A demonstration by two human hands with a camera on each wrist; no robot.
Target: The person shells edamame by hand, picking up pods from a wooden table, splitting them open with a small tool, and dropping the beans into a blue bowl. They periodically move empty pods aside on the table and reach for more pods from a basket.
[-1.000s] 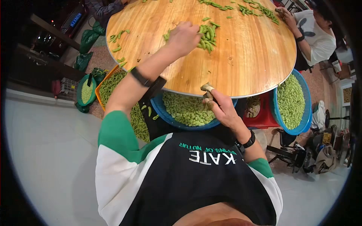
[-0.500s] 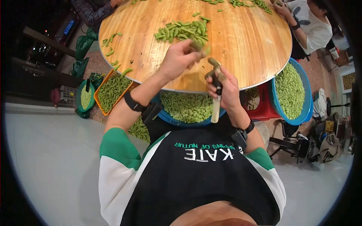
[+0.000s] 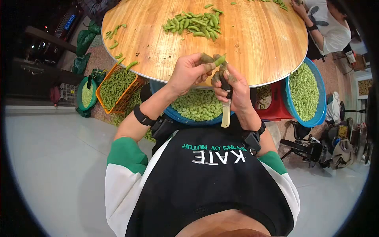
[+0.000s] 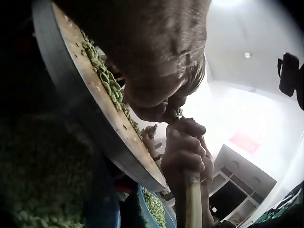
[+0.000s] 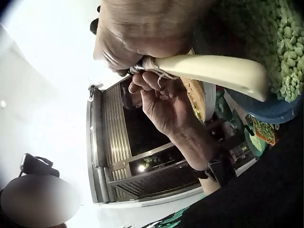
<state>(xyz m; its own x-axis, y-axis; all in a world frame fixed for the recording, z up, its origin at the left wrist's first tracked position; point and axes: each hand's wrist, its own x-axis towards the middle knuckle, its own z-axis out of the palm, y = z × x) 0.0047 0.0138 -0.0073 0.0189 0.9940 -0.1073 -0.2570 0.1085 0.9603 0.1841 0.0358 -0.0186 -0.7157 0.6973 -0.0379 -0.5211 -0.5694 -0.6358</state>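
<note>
In the head view the left hand (image 3: 189, 71) pinches a green pod (image 3: 219, 60) between thumb and fingers, just over the table's near edge. The right hand (image 3: 235, 89) grips a tool with a dark upper part and a pale handle (image 3: 226, 114) that points toward the body. Both hands meet at the pod, their fingertips very close. The pale handle (image 5: 213, 71) stretches out from the right hand (image 5: 147, 33) in the right wrist view, with the left hand (image 5: 166, 107) beyond. A pile of pods (image 3: 194, 23) lies on the round table (image 3: 260, 51) farther off.
Below the table edge is a blue basin of shelled beans (image 3: 197, 106); another blue basin (image 3: 304, 93) stands at the right, beside a red stool (image 3: 276, 104). An orange basket of pods (image 3: 116, 89) and a green basin (image 3: 87, 94) are at the left. Another person (image 3: 329, 29) sits at the far right.
The left hand has gone from the pile back to the right hand, bringing a pod. The right hand has turned, bringing the tool's pale handle into view.
</note>
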